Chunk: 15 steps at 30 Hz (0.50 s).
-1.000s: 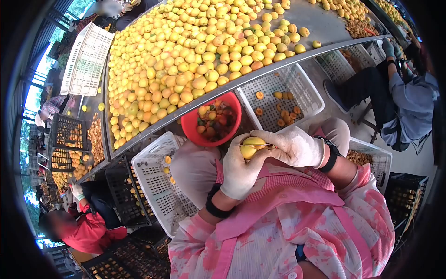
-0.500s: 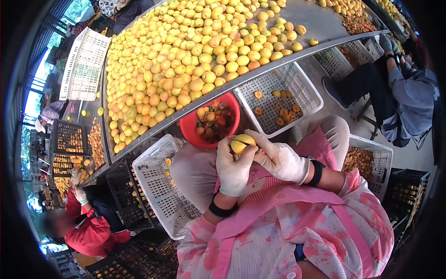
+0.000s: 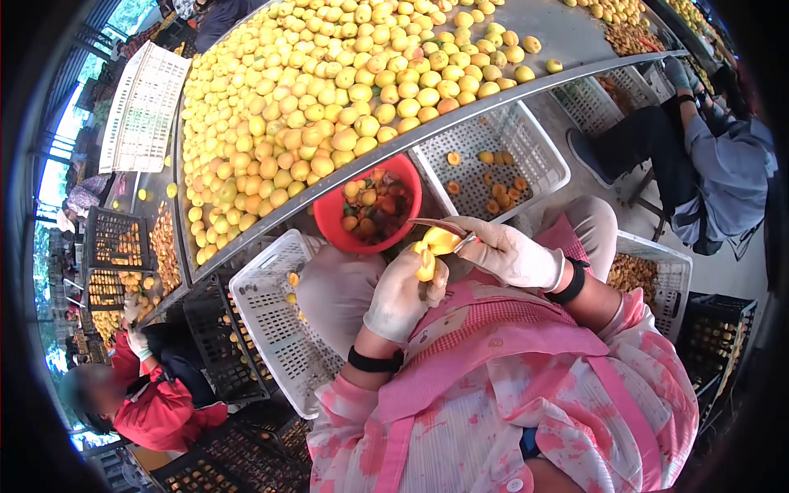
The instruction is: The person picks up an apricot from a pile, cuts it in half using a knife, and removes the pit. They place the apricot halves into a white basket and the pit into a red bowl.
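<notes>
My left hand [image 3: 406, 297], in a white glove, is closed round part of a yellow apricot [image 3: 426, 264] above my lap. Close beside it on the right, my gloved right hand [image 3: 511, 255] grips a knife [image 3: 437, 223] whose blade points left, and another piece of yellow fruit [image 3: 442, 240] lies against the blade and fingertips. The fruit looks split open, its pieces touching or nearly so. Just beyond my hands stands a red bowl [image 3: 337, 215] with darker, mixed fruit.
A metal table [image 3: 567, 37] heaped with apricots [image 3: 329, 90] spans the front. White crates stand ahead [image 3: 559, 168], at left [image 3: 246, 283] and at right [image 3: 678, 271]. A person in red [image 3: 168, 411] sits at left, another in grey-blue [image 3: 727, 164] at right.
The whole apricot between my hands is now opened into pieces. My left hand has moved down and left, my right hand slightly right, and the knife blade now shows clearly.
</notes>
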Tool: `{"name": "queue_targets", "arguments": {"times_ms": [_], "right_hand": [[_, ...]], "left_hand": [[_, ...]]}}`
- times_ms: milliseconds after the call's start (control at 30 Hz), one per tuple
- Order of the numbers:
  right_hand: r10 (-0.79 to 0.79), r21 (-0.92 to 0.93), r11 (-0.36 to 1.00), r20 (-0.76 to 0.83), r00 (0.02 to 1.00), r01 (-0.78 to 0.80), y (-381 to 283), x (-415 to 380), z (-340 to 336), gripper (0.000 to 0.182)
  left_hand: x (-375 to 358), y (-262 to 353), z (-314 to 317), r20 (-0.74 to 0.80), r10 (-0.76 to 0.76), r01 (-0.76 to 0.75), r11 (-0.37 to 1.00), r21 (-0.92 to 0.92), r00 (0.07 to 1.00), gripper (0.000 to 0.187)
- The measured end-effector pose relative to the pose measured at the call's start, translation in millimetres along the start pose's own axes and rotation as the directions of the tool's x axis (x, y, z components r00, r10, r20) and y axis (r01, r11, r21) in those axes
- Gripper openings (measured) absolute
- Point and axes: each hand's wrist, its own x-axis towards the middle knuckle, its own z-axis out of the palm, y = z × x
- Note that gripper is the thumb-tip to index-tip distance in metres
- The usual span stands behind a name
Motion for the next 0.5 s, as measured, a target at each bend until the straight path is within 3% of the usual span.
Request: {"name": "queue_targets", "arguments": {"times_ms": [33,67,100,167,267,367,400,500], "right_hand": [[-0.001,0.000,1.000,0.003,1.000,0.001,-11,1,-6,0.047],[0.329,0.200,0.918,0.101,0.939,-0.343,-33,1,-15,0.048],[0.590,0.343,0.685,0.256,0.765,-0.643,-45,0,-19,0.049],[0.622,0.376,0.644,0.248,0.742,-0.666,-41,0,-16,0.043],[0.581,0.562,0.525,0.313,0.752,-0.639,-31,-3,-18,0.032],[0.597,0.605,0.500,0.278,0.753,-0.619,-23,-1,-17,0.032],[0.599,0.560,0.561,0.234,0.766,-0.610,-24,0,-16,0.031],[0.656,0.503,0.563,0.211,0.724,-0.656,-29,4,-12,0.031]], "left_hand": [[1,-1,-4,0.059,-0.050,0.056,0.994,-0.096,0.997,0.038],[3,-2,-12,0.127,-0.054,0.070,0.990,-0.124,0.990,0.045],[3,-3,-14,0.125,-0.053,0.069,0.990,-0.127,0.991,0.045],[2,-1,-13,0.080,-0.131,0.146,0.963,-0.225,0.988,0.043],[0,-3,-20,0.125,-0.089,0.115,0.970,-0.216,0.988,0.044],[-5,1,-19,0.106,-0.059,0.089,0.950,-0.300,0.993,0.048],[-8,2,-19,0.099,-0.049,0.077,0.950,-0.304,0.994,0.048],[-16,4,-23,0.030,0.013,-0.006,0.973,-0.231,0.999,0.053]]}}
